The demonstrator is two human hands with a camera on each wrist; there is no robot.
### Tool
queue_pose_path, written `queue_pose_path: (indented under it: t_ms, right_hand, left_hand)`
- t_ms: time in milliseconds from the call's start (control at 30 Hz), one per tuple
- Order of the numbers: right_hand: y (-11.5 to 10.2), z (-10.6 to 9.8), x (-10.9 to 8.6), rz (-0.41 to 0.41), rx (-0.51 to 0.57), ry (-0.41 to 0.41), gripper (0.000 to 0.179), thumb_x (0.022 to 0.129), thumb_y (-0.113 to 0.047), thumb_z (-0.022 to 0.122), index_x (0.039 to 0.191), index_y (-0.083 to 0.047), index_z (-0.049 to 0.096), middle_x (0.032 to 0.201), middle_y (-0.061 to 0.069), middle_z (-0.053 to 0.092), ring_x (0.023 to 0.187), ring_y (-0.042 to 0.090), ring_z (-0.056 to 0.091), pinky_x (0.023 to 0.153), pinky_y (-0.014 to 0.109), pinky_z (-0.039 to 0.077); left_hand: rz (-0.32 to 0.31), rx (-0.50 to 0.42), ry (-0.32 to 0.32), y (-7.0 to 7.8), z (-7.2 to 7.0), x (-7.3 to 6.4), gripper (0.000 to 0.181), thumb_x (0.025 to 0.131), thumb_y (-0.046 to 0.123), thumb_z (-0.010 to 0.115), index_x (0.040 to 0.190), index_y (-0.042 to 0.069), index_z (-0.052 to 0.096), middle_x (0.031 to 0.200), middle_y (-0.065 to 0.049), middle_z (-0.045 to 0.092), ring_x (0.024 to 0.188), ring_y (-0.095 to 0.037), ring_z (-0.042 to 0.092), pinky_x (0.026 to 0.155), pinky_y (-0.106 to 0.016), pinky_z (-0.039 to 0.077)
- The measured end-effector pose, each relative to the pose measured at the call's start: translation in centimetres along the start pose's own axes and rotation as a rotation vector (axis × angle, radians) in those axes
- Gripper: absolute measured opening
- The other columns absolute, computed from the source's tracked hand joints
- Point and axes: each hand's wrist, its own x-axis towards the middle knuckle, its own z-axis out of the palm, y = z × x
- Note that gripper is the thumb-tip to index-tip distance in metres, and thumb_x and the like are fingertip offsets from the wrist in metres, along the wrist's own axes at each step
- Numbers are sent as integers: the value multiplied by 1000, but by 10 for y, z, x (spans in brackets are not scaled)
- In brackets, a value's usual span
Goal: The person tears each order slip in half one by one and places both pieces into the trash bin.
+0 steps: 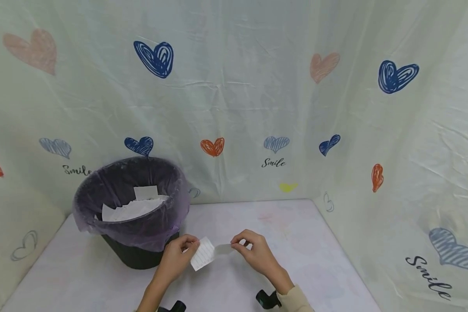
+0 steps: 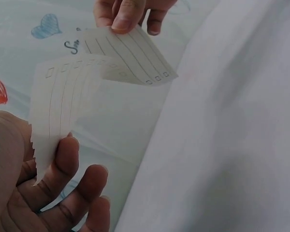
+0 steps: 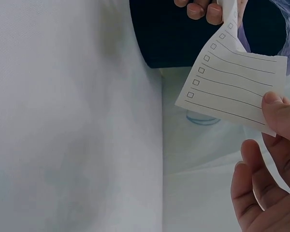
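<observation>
A white checklist sheet (image 1: 203, 254), printed with lines and small boxes, stretches between both hands over the table. My left hand (image 1: 175, 256) pinches one end beside the bin; my right hand (image 1: 258, 253) pinches the other between thumb and index finger. In the left wrist view the sheet (image 2: 50, 101) bends and has a jagged edge near the left hand. The right wrist view shows the sheet (image 3: 232, 79) twisted toward the left hand, its lined part flat by the right thumb (image 3: 278, 113). Whether it is partly torn through the middle, I cannot tell.
A black bin (image 1: 128, 255) with a purple plastic liner (image 1: 179, 212) stands at the left, with white paper pieces (image 1: 134, 211) inside. White table (image 1: 292, 264) lies below; a heart-printed curtain (image 1: 234, 99) hangs behind and at the sides. Black straps or devices (image 1: 268, 300) sit at the wrists.
</observation>
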Motion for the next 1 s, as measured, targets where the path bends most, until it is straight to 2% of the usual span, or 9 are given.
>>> queue_pose_path:
  t_ms: [267, 633, 867, 1000]
  right_hand:
    - [0, -2, -3, 36, 23, -19, 4, 92, -14, 77, 96, -16, 76, 94, -1, 76, 86, 16, 70, 72, 26, 56]
    - [4, -4, -8, 93, 25, -41, 12, 91, -10, 77, 95, -21, 75, 96, -6, 75, 87, 4, 65, 72, 25, 56]
    - [3, -6, -8, 117, 38, -41, 15, 91, -8, 77, 95, -22, 75, 96, -6, 76, 87, 3, 65, 73, 25, 56]
    - [4, -9, -8, 112, 31, -39, 11, 92, -11, 77, 96, -21, 75, 95, -6, 76, 86, 4, 65, 72, 25, 56]
  left_hand:
    - [-14, -18, -3, -2, -1, -1, 8, 96, 14, 72, 99, 7, 75, 82, 2, 70, 77, -7, 58, 77, -27, 49]
    - [-41, -47, -15, -6, -3, -1, 12, 97, 14, 71, 103, 4, 74, 84, -1, 70, 75, -9, 57, 67, -23, 46]
    - [-41, -38, -4, -9, -4, 0, 13, 98, 14, 70, 105, 4, 72, 87, -2, 72, 76, -7, 59, 72, -24, 48]
    - [-50, -45, -14, -11, -5, 1, 16, 99, 16, 69, 107, 3, 72, 88, -3, 72, 76, -8, 59, 70, -24, 48]
